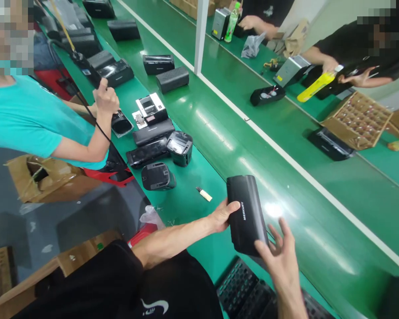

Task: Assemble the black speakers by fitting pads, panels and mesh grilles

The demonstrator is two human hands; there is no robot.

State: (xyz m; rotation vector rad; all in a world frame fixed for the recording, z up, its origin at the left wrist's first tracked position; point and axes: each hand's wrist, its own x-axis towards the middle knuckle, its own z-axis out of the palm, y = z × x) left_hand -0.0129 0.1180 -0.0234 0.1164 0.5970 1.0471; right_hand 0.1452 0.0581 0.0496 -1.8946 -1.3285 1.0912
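Black housing marked MERKURY sits upright at the near edge of the green belt, held between both hands. Left hand grips its left side, thumb on the face; right hand cups the lower corner, fingers spread. Support it from below so it stays steady.

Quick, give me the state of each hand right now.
Left hand: closed on the side of the black speaker housing.
Right hand: fingers spread, thumb gripping the housing's lower end.
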